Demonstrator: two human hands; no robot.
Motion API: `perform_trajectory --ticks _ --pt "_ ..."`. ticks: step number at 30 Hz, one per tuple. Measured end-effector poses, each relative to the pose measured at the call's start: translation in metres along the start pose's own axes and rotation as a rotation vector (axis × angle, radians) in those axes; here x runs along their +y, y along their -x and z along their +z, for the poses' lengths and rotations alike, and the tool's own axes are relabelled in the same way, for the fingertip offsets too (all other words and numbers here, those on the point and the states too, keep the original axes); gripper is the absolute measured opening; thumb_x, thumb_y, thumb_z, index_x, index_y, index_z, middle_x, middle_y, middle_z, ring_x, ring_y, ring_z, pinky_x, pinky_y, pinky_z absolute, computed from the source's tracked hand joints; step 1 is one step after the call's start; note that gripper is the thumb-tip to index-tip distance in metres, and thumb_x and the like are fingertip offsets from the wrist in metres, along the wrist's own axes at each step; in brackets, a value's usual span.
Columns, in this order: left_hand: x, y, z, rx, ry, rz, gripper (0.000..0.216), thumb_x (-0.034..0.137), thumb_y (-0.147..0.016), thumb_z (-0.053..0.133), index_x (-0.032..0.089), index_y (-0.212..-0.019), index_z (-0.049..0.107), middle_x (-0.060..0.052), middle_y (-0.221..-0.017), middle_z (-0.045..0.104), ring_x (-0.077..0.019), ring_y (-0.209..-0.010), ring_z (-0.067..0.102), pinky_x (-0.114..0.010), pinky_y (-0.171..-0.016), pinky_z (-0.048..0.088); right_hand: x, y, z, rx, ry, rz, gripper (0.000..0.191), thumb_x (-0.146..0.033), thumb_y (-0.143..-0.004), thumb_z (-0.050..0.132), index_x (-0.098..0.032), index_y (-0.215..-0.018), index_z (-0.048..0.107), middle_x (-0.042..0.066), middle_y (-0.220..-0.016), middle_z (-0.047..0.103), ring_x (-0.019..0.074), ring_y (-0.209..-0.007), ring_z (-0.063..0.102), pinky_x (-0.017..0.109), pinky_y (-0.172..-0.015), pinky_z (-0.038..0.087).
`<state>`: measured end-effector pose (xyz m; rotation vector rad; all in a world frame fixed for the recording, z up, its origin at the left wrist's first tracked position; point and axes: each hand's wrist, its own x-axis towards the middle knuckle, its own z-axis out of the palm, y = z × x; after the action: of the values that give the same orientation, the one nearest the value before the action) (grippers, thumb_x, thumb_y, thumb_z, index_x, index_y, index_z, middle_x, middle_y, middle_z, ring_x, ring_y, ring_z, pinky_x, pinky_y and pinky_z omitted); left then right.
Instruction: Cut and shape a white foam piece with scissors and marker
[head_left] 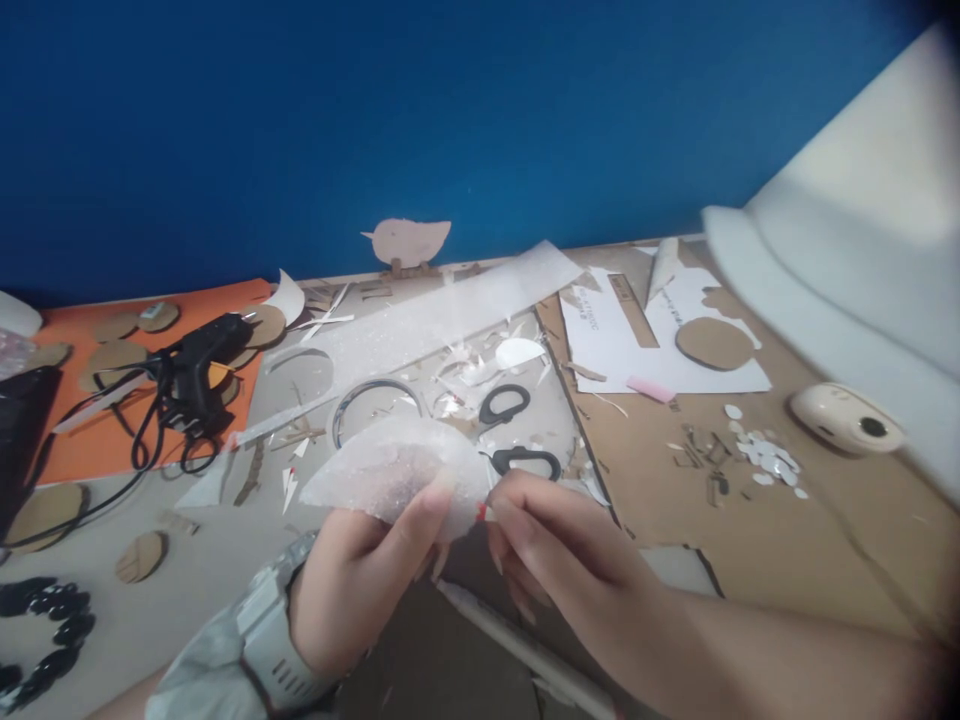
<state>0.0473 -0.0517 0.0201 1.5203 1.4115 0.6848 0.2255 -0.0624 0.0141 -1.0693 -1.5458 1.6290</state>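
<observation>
My left hand (375, 570), with a pale watch at the wrist, grips a white, slightly see-through foam cutout (352, 475). The cutout is teardrop-shaped, with its pointed end to the left and its thumb-side face towards me. At its right edge, my right hand (562, 545) pinches a small red-tipped piece (481, 512) between thumb and fingers. Whether this piece is fixed to the cutout I cannot tell. Black-handled scissors (504, 405) lie just behind, their blades partly hidden. A pale pen-like stick (517, 640) lies below my hands.
A black glue gun (206, 360) with its cord lies on orange paper (247, 425) at left. Beyond are a long foam strip (420, 325) and a pink bird cutout (409, 243) by the blue wall. Several white discs (769, 458) and an earbud case (844, 418) sit right.
</observation>
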Motion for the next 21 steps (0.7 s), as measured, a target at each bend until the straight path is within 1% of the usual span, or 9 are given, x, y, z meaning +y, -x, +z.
perform_trajectory --ticks 2,3,5,8,9,12,14,17,21 --pt "-0.0005 0.0011 0.0 -0.043 0.011 0.025 0.048 0.037 -0.091 0.039 0.019 -0.048 0.051 0.005 -0.045 0.051 -0.0071 -0.045 0.048 -0.017 -0.049 0.04 -0.0009 -0.0006 -0.0007 0.003 0.012 -0.006 0.035 -0.033 -0.101 0.031 -0.02 -0.072 0.045 -0.006 -0.061 0.044 0.0071 -0.054 0.044 0.019 -0.052 0.036" --pt "-0.0006 0.0024 0.0005 -0.057 0.012 0.012 0.048 0.038 -0.091 0.039 0.019 -0.048 0.052 0.004 -0.046 0.052 -0.0072 -0.045 0.048 -0.017 -0.048 0.039 -0.0016 -0.001 -0.0011 0.001 0.022 -0.01 0.034 -0.031 -0.101 0.031 -0.02 -0.072 0.046 -0.006 -0.061 0.045 0.0069 -0.054 0.045 0.019 -0.051 0.036" --pt "-0.0005 0.0055 0.0022 -0.057 0.009 -0.061 0.048 0.042 -0.089 0.04 0.019 -0.049 0.055 0.004 -0.046 0.051 -0.0078 -0.045 0.048 -0.018 -0.048 0.039 -0.0032 -0.0024 -0.0017 -0.005 0.043 -0.024 0.031 -0.027 -0.1 0.034 -0.02 -0.072 0.047 -0.006 -0.06 0.046 0.0064 -0.052 0.045 0.019 -0.05 0.036" --pt "-0.0005 0.0086 0.0045 -0.018 0.007 -0.182 0.048 0.046 -0.087 0.043 0.019 -0.048 0.054 0.004 -0.045 0.05 -0.0078 -0.046 0.049 -0.018 -0.049 0.039 -0.0055 -0.0049 -0.0024 -0.01 0.06 -0.043 0.03 -0.024 -0.099 0.035 -0.02 -0.071 0.046 -0.007 -0.059 0.045 0.0058 -0.05 0.044 0.018 -0.049 0.036" --pt "-0.0009 0.0088 0.0047 -0.023 0.008 -0.179 0.048 0.045 -0.088 0.043 0.019 -0.049 0.053 0.004 -0.045 0.05 -0.0076 -0.046 0.048 -0.018 -0.048 0.038 -0.006 -0.0056 -0.0025 -0.015 0.063 -0.043 0.031 -0.024 -0.099 0.035 -0.02 -0.07 0.045 -0.007 -0.059 0.045 0.0057 -0.051 0.044 0.018 -0.049 0.036" --pt "-0.0037 0.0072 0.0037 -0.07 0.009 -0.069 0.047 0.043 -0.09 0.04 0.019 -0.051 0.052 0.005 -0.046 0.05 -0.0068 -0.044 0.046 -0.016 -0.045 0.038 -0.0067 -0.0061 -0.0023 -0.047 0.071 -0.01 0.033 -0.027 -0.1 0.033 -0.02 -0.07 0.044 -0.006 -0.061 0.046 0.0059 -0.053 0.046 0.017 -0.05 0.037" --pt "-0.0057 0.0058 0.0028 -0.088 -0.001 -0.028 0.048 0.043 -0.091 0.039 0.019 -0.051 0.051 0.005 -0.045 0.048 -0.0064 -0.043 0.045 -0.015 -0.043 0.037 -0.0063 -0.005 -0.0016 -0.055 0.074 0.025 0.035 -0.032 -0.101 0.032 -0.02 -0.071 0.045 -0.006 -0.061 0.046 0.0062 -0.054 0.047 0.017 -0.05 0.038" --pt "-0.0073 0.0053 0.0026 -0.087 -0.029 -0.041 0.05 0.045 -0.091 0.038 0.019 -0.05 0.05 0.005 -0.043 0.046 -0.0064 -0.041 0.045 -0.015 -0.041 0.037 -0.0045 -0.0024 0.0004 -0.022 0.07 0.07 0.038 -0.038 -0.101 0.03 -0.02 -0.071 0.045 -0.006 -0.061 0.045 0.0067 -0.055 0.045 0.018 -0.051 0.037" --pt "-0.0072 0.0058 0.0031 -0.109 -0.071 -0.028 0.052 0.045 -0.093 0.035 0.019 -0.05 0.049 0.004 -0.044 0.049 -0.0076 -0.043 0.048 -0.017 -0.044 0.039 -0.001 -0.0001 0.0047 0.034 0.015 0.11 0.041 -0.043 -0.1 0.031 -0.02 -0.069 0.044 -0.006 -0.06 0.043 0.0075 -0.054 0.043 0.019 -0.051 0.037"
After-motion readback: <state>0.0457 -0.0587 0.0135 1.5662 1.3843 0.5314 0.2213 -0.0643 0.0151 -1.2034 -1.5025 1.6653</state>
